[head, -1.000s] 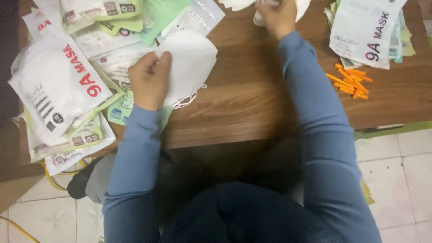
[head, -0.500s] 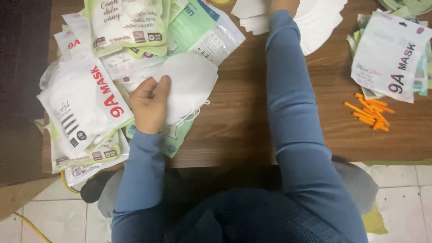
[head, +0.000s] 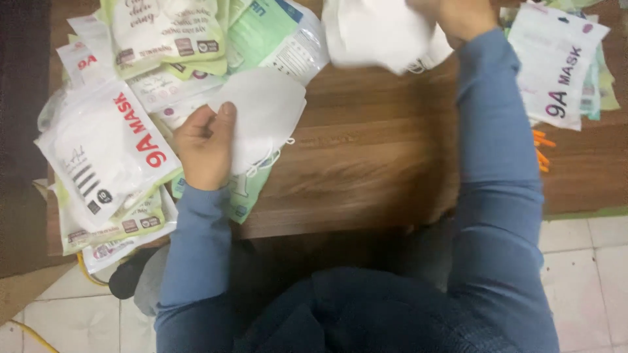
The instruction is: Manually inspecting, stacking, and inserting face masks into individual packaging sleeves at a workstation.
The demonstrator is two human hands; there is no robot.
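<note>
White folded mask lies on the wooden table, pinned at its edge by the left hand. Up top, the right hand grips 1 blurred bunch of white masks. Mask packets crowd the left.

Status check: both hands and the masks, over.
Left hand pinning white mask on wooden table. Right hand grips blurred white masks. Packets crowd left.

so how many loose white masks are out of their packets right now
2 that I can tell: one white mask under the left hand, and one blurred white mask in the right hand, possibly several stacked.
</note>
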